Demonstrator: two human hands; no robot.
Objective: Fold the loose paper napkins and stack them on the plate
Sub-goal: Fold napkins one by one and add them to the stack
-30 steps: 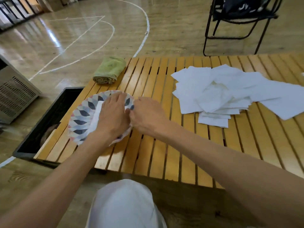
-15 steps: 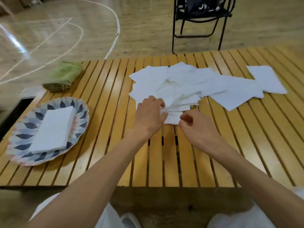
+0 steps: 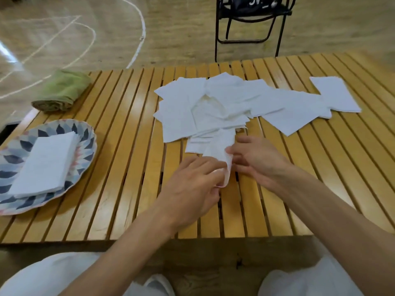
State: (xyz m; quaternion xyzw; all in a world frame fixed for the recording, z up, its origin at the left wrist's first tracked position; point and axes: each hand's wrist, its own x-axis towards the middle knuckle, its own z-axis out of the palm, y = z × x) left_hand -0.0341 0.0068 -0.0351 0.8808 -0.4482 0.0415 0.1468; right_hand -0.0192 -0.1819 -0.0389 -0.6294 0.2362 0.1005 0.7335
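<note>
So, quick rundown of where things sit, roughly:

Napkin in hand: one paper napkin (image 3: 218, 149) is dragged partway out of the loose pile (image 3: 224, 105), its near end curling up off the slats, its far end still tucked under the pile's front edge.

Left hand: my left hand (image 3: 192, 186) has its fingers curled onto the napkin's near corner. Looks like a pinch, though the fingertips are partly hidden by the paper.

Right hand: my right hand (image 3: 256, 161) lies just beside the napkin on its right, fingers mostly straight and spread, fingertips touching that edge. Not closed round anything that I can see.

Long axis: the napkin runs away from me, near end at my hands, far end at the pile. I reckon the fold goes across that line, so both hands are already where they need to be.

Plate: the patterned plate (image 3: 85, 133) sits well off to the left with a folded stack (image 3: 42, 163) on it. Left hand is the nearer one for the drop-off.

Also there: rolled green towel (image 3: 62, 92) at the table's (image 3: 128, 189) far left corner, and a black chair (image 3: 252, 20) beyond it.

Progress: early-ish I'd say, plenty of loose ones left.
</note>
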